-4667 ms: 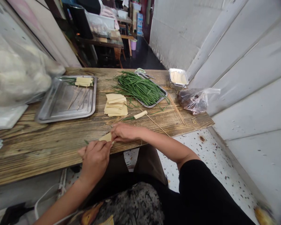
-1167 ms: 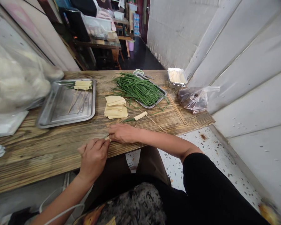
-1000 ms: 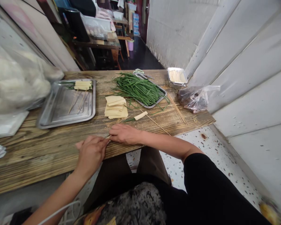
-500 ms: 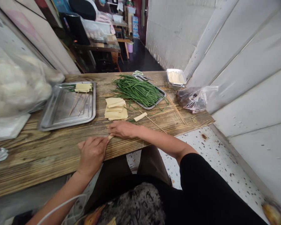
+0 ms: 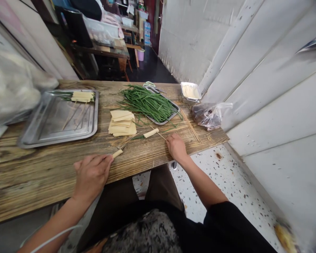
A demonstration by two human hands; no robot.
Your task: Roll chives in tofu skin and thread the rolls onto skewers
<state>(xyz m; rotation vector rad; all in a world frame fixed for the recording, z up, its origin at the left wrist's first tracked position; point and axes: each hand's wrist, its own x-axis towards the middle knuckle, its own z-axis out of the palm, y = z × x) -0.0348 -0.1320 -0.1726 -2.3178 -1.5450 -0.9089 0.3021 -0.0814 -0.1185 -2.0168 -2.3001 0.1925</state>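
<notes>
our left hand [image 5: 92, 174] lay palm down on the counter [image 5: 42, 172], fingers stretched out and close together. their tips touched the near end of a small roll [image 5: 117, 153] of pale sheet. we could not tell whether thumb and finger pinched it. the roll lay just ahead of that hand, between our two hands and well apart from the right one.

our right hand [image 5: 176, 147] rested near the counter's edge with its fingers bent down onto the wood. it sat at the near end of a thin skewer [image 5: 162, 136], and whether it gripped the skewer we could not tell. that skewer ran away from the right hand into a second roll [image 5: 151, 133] with green stalks poking out of its far end.

beyond the small roll lay a stack of pale sheets [image 5: 122, 123]. ahead of the right hand a metal tray [image 5: 173, 107] held a heap of chives [image 5: 147, 100]. past it stood a small foil box [image 5: 197, 95] with pale strips inside. loose skewers [image 5: 191, 121] and a clear bag [image 5: 209, 114] of dark stuff lay to the outer side of the right hand. far ahead of the left hand, a wide steel tray [image 5: 58, 138] carried a few finished skewered rolls [image 5: 82, 96].
</notes>
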